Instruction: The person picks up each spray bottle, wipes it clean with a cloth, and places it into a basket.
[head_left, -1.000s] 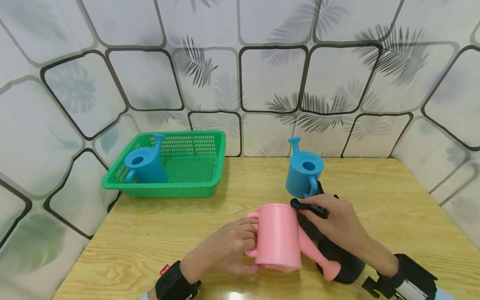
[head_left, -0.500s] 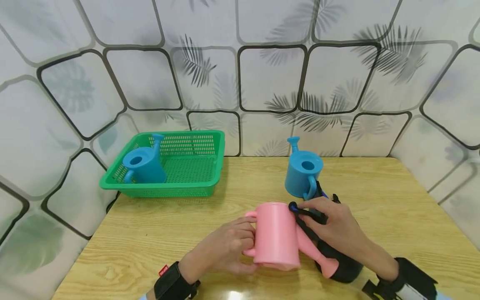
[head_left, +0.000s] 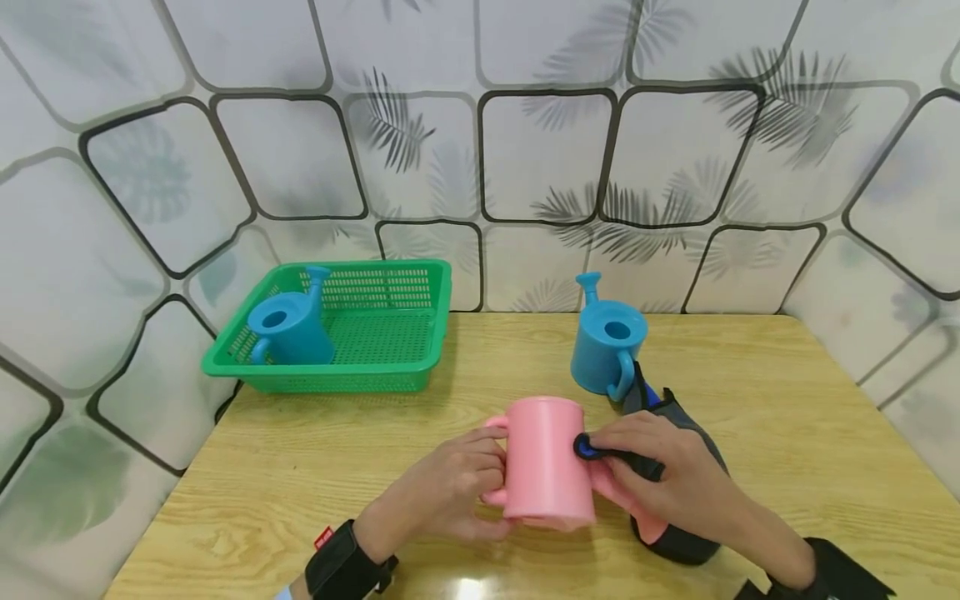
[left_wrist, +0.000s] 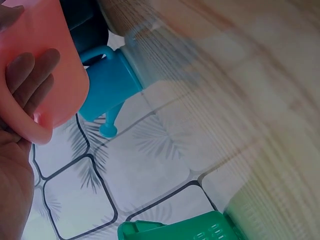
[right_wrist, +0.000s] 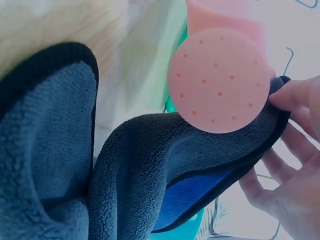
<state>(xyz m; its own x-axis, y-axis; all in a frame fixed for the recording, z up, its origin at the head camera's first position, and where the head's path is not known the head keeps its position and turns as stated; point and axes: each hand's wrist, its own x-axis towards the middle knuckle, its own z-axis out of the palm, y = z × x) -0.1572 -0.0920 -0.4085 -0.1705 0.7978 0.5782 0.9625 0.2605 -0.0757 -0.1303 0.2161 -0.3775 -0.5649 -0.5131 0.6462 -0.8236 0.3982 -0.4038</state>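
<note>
A pink watering can (head_left: 546,458) is held just above or on the table, tilted, its spout down to the right. My left hand (head_left: 453,487) grips its handle, with fingers passing through the loop in the left wrist view. In my right hand (head_left: 678,467) the edge of a dark grey and blue cloth (right_wrist: 145,145) is pinched, and its folded tip touches the can's right side. The rest of the cloth lies bunched on the table under the hand. The can's round perforated spout head (right_wrist: 220,80) rests against the cloth in the right wrist view.
A blue watering can (head_left: 609,346) stands upright behind the cloth, close to its far end. At the back left is a green basket (head_left: 337,382) with another blue watering can (head_left: 292,329) in it. A patterned wall covering (head_left: 543,158) borders the wooden table (head_left: 360,450).
My right hand has moved slightly down, carrying the cloth's tip from the can's upper edge onto its side. The pink can has shifted a little up and left with my left hand.
</note>
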